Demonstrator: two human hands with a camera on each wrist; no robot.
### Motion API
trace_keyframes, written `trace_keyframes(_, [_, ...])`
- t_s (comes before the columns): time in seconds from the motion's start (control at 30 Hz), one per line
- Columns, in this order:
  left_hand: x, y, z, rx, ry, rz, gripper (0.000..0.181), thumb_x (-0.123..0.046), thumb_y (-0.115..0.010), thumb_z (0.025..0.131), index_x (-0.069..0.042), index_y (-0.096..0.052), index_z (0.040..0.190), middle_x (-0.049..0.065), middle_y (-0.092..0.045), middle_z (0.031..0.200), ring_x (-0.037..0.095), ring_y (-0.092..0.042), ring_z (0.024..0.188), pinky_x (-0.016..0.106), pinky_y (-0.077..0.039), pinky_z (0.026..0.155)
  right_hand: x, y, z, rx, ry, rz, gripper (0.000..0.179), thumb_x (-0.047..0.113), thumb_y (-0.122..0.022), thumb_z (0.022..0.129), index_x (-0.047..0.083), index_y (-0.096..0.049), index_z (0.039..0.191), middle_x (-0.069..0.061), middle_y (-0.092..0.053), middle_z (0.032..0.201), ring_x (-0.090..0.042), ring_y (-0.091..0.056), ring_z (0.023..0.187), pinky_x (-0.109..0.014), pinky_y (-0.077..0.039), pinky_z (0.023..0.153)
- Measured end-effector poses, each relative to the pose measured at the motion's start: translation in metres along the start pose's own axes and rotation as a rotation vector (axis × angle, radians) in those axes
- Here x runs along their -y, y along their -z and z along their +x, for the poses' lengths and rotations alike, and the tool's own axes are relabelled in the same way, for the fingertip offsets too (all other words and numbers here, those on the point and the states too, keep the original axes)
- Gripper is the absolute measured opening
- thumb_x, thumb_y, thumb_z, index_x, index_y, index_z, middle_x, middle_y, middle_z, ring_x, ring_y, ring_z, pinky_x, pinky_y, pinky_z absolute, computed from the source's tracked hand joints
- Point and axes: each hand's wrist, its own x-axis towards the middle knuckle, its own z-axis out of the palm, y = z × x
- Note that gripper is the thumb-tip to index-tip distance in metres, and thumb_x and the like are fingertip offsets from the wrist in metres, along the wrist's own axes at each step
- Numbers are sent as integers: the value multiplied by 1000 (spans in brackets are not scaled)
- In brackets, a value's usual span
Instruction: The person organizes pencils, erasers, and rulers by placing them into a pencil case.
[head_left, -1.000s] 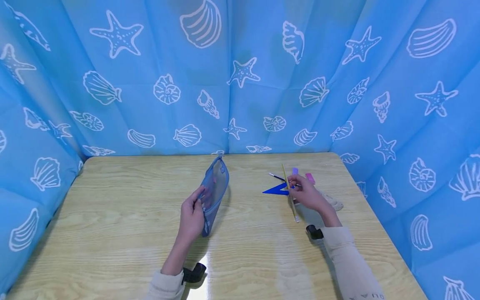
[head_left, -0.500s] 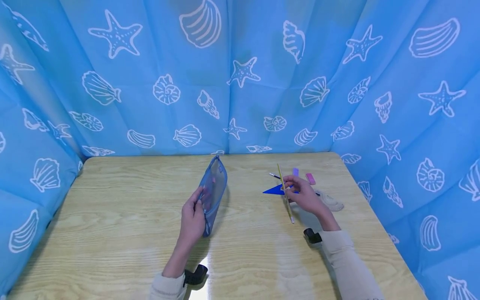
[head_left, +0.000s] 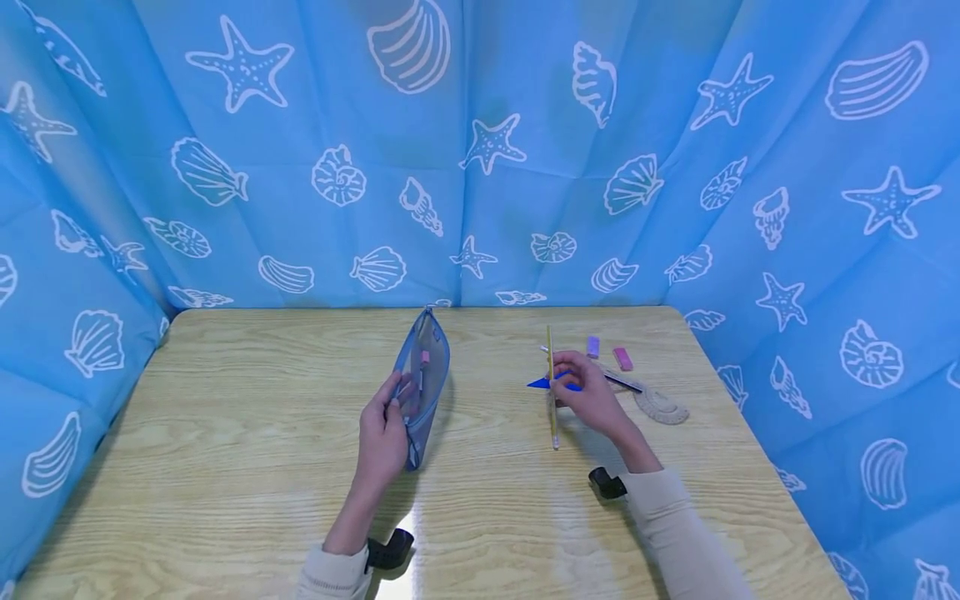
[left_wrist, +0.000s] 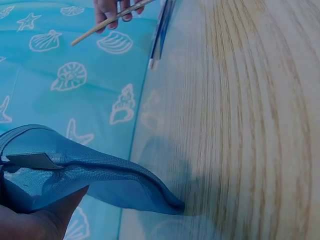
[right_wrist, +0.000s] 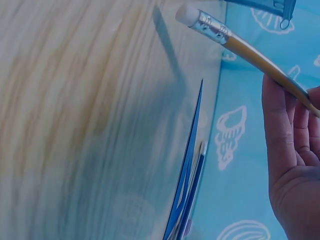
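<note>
My left hand (head_left: 382,437) grips the side of a blue-grey mesh pencil pouch (head_left: 433,387), which stands on edge with its zipped mouth apart. A small pink item (head_left: 424,357) shows inside it. In my right hand (head_left: 592,396) a yellow pencil (head_left: 554,425) is pinched between thumb and fingers, above the table; its white eraser end (right_wrist: 188,15) points toward me. Under that hand lies a blue set square (head_left: 538,384), partly hidden. The left wrist view shows the pouch fabric (left_wrist: 110,172) close up, with the pencil (left_wrist: 107,21) in the far hand.
Right of the right hand lie a dark pencil (head_left: 624,382) and a clear protractor (head_left: 662,408). A purple eraser (head_left: 593,347) and a pink eraser (head_left: 622,359) sit behind. The wooden table (head_left: 247,433) ends at a blue shell-patterned curtain (head_left: 510,208).
My right hand has moved left with the yellow pencil, which now stands straighter in the head view. More of the dark pencil and protractor shows. The left hand keeps its hold on the pouch.
</note>
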Motion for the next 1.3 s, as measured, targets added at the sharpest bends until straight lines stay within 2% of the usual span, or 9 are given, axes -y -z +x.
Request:
trace_keyframes(0.2, [-1,1,-1,-2,-1,1,49,7,-24,104,14,-30,152,32,-45,150,44,-49,137,44,-50,107,6,-9,-1,-10,-6,45,39,-8,-57,94,-14,-46,131,-21,-56,110,-9,-59,82,-26,-61,66])
trace_keyframes(0.43, [0,2,-1,-11,8,-2,49,7,-23,104,13,-30,152,31,-45,150,44,-49,137,43,-50,107,5,-17,-1,-47,49,83,40,-12,-59,91,-16,-47,129,-27,-56,111,-7,-60,83,-18,-57,70])
trace_keyframes(0.57, [0,1,-1,-14,8,-1,49,7,-24,104,14,-30,152,31,-45,150,44,-50,137,44,-50,107,5,-21,-2,-59,58,107,39,-11,-59,92,-14,-47,129,-26,-56,111,-7,-61,83,-19,-58,69])
trace_keyframes(0.8, [1,0,0,-7,-14,22,48,7,-25,104,14,-32,151,32,-47,148,43,-52,135,46,-49,108,10,-30,0,-58,27,179,38,-11,-58,93,-9,-47,129,-16,-57,108,-11,-63,86,-28,-64,70])
trace_keyframes(1.03, [-1,1,1,-20,-20,30,48,8,-26,103,14,-34,150,30,-47,149,44,-51,135,45,-47,109,18,-41,1,-53,67,236,35,-10,-57,95,-3,-48,128,-9,-56,106,-11,-63,84,-33,-65,71])
trace_keyframes(1.17, [-2,1,0,-44,-21,34,49,9,-27,102,13,-35,150,29,-45,151,44,-51,136,46,-46,109,23,-47,4,-49,103,247,32,-9,-57,95,0,-49,125,-11,-56,106,-12,-64,86,-33,-65,71])
trace_keyframes(1.3, [-4,1,-1,-57,-23,44,49,9,-27,102,12,-36,150,28,-44,153,43,-50,136,48,-47,109,30,-52,5,-56,133,249,31,-10,-57,95,0,-49,122,-18,-56,106,-13,-65,86,-33,-65,71])
